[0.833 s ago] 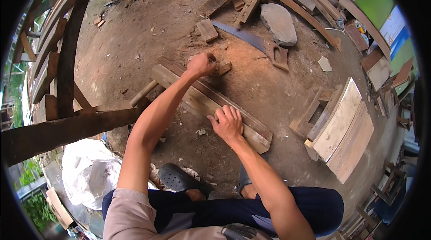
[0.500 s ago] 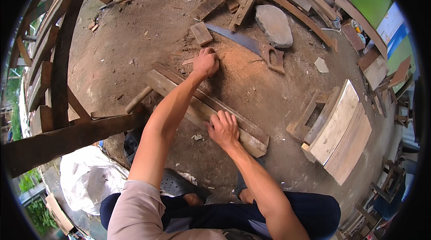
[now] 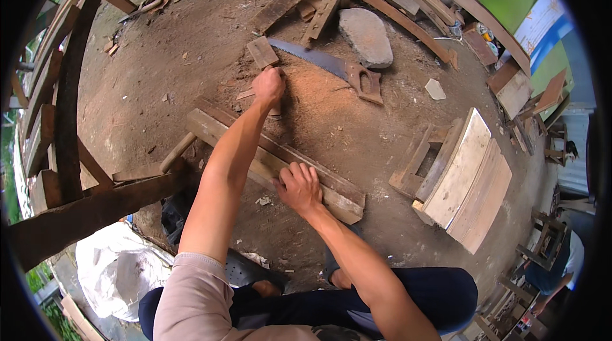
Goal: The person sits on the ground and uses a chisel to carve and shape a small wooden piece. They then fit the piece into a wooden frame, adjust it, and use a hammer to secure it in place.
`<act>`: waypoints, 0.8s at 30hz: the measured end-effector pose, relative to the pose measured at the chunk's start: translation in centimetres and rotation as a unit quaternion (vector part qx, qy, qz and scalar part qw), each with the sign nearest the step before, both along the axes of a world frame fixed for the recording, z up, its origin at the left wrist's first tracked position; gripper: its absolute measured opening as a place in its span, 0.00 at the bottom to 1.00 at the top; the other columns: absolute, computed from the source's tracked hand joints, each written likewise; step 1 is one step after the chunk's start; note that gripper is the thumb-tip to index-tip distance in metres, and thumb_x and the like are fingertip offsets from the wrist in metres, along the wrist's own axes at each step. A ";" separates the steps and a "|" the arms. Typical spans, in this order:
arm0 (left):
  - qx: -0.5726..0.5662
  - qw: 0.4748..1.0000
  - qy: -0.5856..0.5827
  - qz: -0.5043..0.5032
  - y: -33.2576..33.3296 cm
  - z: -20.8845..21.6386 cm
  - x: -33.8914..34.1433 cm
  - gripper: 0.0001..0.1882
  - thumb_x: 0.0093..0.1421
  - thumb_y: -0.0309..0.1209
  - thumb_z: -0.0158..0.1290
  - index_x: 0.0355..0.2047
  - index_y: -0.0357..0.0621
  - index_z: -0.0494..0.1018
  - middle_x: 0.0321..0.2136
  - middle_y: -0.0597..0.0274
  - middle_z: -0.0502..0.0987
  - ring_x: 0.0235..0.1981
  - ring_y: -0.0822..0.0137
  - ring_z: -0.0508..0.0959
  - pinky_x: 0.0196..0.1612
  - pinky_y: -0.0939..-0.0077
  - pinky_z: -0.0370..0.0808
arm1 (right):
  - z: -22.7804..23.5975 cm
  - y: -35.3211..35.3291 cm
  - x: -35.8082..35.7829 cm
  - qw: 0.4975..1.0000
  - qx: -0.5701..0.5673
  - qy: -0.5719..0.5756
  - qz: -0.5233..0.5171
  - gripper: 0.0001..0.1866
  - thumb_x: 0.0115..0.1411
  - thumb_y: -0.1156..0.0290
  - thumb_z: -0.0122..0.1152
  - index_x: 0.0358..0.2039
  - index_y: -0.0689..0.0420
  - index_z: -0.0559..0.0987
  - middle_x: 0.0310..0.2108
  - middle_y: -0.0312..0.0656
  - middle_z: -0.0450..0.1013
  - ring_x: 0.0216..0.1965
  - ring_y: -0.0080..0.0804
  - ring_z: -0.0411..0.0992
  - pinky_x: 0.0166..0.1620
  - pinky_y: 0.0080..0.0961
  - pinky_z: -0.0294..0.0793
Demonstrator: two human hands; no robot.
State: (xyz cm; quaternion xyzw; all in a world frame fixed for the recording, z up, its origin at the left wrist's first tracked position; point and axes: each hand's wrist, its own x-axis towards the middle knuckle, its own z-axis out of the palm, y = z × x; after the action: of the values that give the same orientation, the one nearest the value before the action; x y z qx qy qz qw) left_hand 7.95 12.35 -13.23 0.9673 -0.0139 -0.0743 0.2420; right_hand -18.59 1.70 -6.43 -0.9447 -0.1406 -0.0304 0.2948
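My left hand (image 3: 269,86) is closed in a fist, its fingers around a short wooden piece (image 3: 275,112) whose end shows below it. A small wooden block (image 3: 262,52) lies right by my knuckles; I cannot tell whether the two are joined. Across the ground before my feet stretches a long wooden beam (image 3: 331,185) with a lengthwise groove or step. My right hand (image 3: 299,186) grips it near its right end, fingers curled over the top. Beyond my left hand, a handsaw (image 3: 319,60) with a wooden handle lies on the sawdust-covered dirt.
A grey stone (image 3: 366,38) sits beside the saw. Boards (image 3: 290,0) are piled at the far side. To the right lies a small wooden frame with pale panels (image 3: 468,181). A dark timber structure (image 3: 95,210) and white sack (image 3: 118,267) are at left. Another person (image 3: 564,258) is at far right.
The view has shifted, so the scene sits further left. My left hand has moved slightly towards the small block, and the wooden end now shows below my fist. My right hand stays on the beam.
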 end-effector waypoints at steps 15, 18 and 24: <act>-0.121 0.992 0.008 0.040 1.9 0.7 -1.7 0.20 0.59 0.33 0.56 0.51 0.38 0.75 0.40 0.43 0.83 0.44 0.44 0.82 0.50 0.53 0.77 | 0.1 -0.4 -0.1 1.000 0.009 0.028 0.002 0.14 0.55 0.62 0.71 0.32 0.54 0.75 0.34 0.43 0.68 0.39 0.44 0.70 0.41 0.42 0.65; -0.174 0.983 0.032 0.055 3.3 3.1 -2.6 0.26 0.54 0.32 0.60 0.54 0.40 0.77 0.42 0.48 0.84 0.46 0.50 0.83 0.51 0.60 0.78 | 0.8 -1.1 1.6 0.999 0.017 0.036 0.002 0.16 0.55 0.58 0.71 0.32 0.54 0.75 0.33 0.43 0.68 0.39 0.44 0.71 0.41 0.43 0.67; -0.307 0.937 0.138 0.094 4.6 9.5 -4.8 0.15 0.63 0.36 0.62 0.43 0.37 0.80 0.37 0.57 0.85 0.35 0.67 0.85 0.39 0.71 0.83 | 1.5 -6.0 8.9 0.990 0.032 0.133 -0.044 0.22 0.59 0.47 0.67 0.31 0.55 0.74 0.34 0.43 0.72 0.40 0.46 0.73 0.43 0.47 0.72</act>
State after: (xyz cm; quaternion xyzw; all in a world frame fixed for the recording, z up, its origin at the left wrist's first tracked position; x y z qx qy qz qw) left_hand 3.14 16.95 -3.76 0.8229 0.0886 -0.1762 0.5328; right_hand -9.73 -4.33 -4.91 -0.9356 -0.0573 0.0783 0.3393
